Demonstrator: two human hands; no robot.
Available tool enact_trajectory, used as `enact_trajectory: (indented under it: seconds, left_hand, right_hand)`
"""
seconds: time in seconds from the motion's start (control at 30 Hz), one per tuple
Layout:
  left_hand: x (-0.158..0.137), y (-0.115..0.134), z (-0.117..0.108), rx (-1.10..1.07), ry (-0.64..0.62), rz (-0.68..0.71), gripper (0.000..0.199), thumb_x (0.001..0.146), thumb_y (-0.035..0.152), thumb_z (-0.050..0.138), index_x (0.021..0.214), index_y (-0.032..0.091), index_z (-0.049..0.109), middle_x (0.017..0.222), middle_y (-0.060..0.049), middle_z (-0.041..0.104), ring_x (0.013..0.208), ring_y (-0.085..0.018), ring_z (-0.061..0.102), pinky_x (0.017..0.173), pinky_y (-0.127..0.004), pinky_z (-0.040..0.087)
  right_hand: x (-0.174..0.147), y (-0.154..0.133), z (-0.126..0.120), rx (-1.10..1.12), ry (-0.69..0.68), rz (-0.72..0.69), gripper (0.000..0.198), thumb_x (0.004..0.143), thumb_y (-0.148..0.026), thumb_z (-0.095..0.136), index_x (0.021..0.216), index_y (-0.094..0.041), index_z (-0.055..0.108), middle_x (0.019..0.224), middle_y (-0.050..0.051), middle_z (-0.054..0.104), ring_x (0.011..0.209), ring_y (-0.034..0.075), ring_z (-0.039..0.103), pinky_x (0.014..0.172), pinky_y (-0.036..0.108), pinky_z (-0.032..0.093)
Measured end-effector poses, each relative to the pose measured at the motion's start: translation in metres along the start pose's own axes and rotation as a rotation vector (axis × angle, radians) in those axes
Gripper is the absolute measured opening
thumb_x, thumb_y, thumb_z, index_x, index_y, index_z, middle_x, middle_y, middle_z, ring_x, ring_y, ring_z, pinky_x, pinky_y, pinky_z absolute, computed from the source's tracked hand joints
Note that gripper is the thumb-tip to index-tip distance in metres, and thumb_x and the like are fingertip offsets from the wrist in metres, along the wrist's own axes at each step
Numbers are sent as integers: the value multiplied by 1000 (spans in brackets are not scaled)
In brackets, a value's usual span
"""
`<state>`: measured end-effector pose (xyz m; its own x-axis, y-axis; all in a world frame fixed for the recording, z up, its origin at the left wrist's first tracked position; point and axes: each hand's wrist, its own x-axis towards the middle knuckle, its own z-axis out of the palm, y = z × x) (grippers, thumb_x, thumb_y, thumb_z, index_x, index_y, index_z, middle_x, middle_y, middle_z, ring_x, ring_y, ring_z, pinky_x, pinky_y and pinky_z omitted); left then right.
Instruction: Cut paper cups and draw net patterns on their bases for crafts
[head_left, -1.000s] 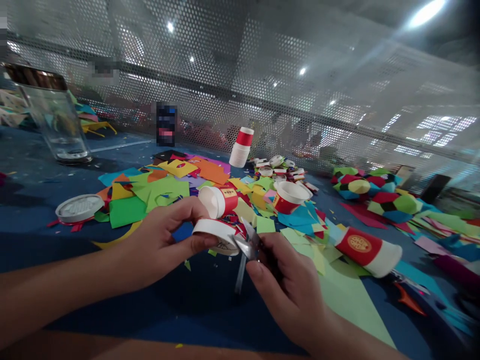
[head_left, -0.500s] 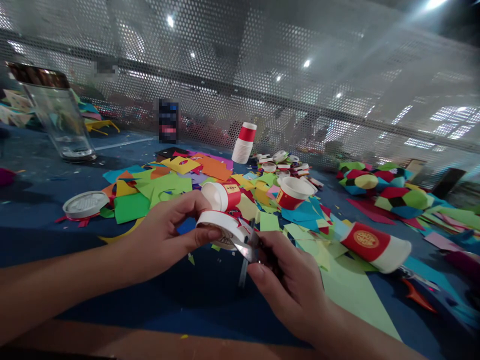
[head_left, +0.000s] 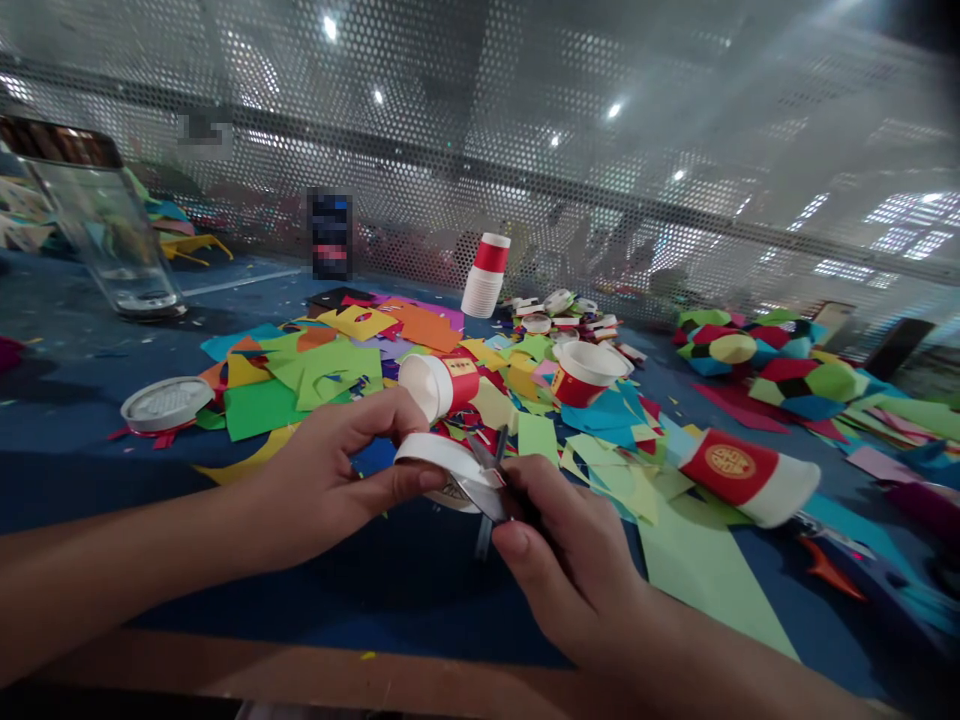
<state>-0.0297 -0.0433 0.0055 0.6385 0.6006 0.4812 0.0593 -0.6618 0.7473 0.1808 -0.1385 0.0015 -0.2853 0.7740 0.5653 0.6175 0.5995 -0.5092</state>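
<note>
Between thumb and fingers, my left hand (head_left: pixel 352 465) pinches the round white bottom of a cut paper cup (head_left: pixel 442 452), tilted above the blue tabletop. My right hand (head_left: pixel 566 545) is closed round the handles of a pair of scissors (head_left: pixel 484 490), mostly hidden by the fingers. The blades lie at the right side of the cup bottom, over its rim. Just behind, a red and white paper cup (head_left: pixel 454 388) rests on its side among colored paper scraps (head_left: pixel 330 365).
A glass bottle (head_left: pixel 112 230) stands far left, near a cut cup bottom (head_left: pixel 166 402). Stacked cups (head_left: pixel 486 278) are at the back. On the right are a fallen cup (head_left: pixel 750 475), orange-handled scissors (head_left: pixel 832 570) and colorful paper balls (head_left: pixel 806 390). A perforated metal screen (head_left: pixel 450 150) rises behind.
The red strip that stuck up on the cup bottom's right side is mostly gone from its rim. The scissors have shifted slightly around that edge. The camera view has moved a little.
</note>
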Motion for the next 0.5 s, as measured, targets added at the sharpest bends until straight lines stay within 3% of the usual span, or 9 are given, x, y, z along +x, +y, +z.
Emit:
enact_trajectory:
  seconds: [0.27, 0.5]
  left_hand:
    - [0, -1, 3, -1, 27, -20, 26, 91, 43, 66, 83, 19, 63, 79, 0, 65, 72, -14, 61, 64, -22, 48]
    - [0, -1, 3, -22, 47, -18, 23, 89, 40, 67, 81, 19, 62, 76, 1, 63, 69, -13, 59, 62, -21, 48]
  right_hand:
    - [2, -1, 0, 211, -63, 108, 25, 98, -36, 55, 81, -23, 42, 58, -10, 37, 47, 7, 33, 42, 22, 25]
    - [3, -2, 1, 262, -40, 136, 25, 97, -34, 56, 79, -22, 44, 60, -9, 37, 49, 7, 31, 42, 21, 26]
